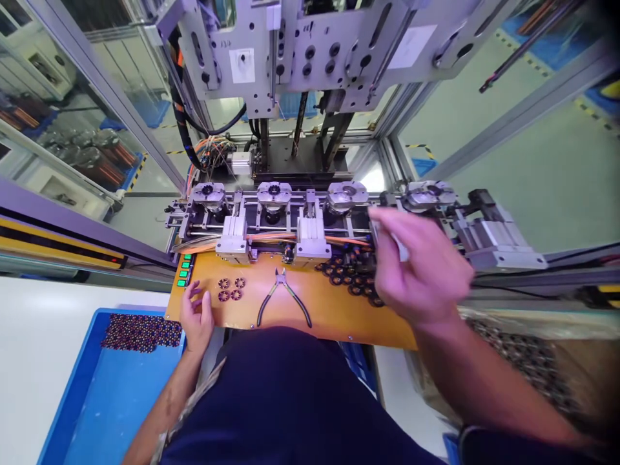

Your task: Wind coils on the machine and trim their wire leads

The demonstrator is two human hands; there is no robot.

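My left hand rests at the left end of the orange board, its fingers loosely apart and nothing in them. Close to its fingertips is a row of green-lit buttons, and just right of its thumb lie several small copper-wound rings. Diagonal cutters lie on the board with handles spread. My right hand is raised over the right part of the machine, fingers pinched together; whatever is between them is hidden. Several black ring parts lie below and left of it, partly covered.
A row of round metal fixtures runs along the machine behind the board. A large metal plate hangs above. On the left, a blue tray holds many wound rings. Many dark ring parts fill a container at right.
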